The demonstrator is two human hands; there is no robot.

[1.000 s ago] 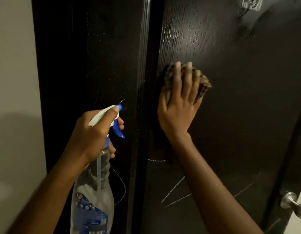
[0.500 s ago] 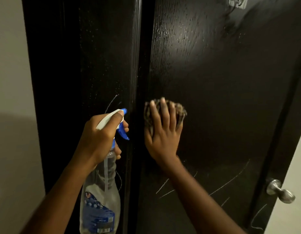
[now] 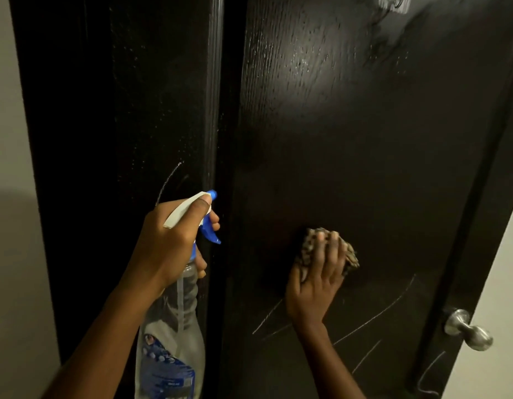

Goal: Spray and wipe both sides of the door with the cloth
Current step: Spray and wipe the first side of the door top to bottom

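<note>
Head view, right hand point(image 3: 315, 286) covering cloth point(image 3: 308, 245), bottle point(image 3: 174, 341) cropped

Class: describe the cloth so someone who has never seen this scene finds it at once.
Start at the dark door, silver knob at lower right. Left of the knob, the right hand presses the cloth to the door. It alone is patterned tan and dark.

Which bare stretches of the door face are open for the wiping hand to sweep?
Open: the door face above the cloth up to the hook, and rightward between the cloth and the door's edge. Crowded: left, where the left hand holds the spray bottle; lower right, by the knob.
</note>
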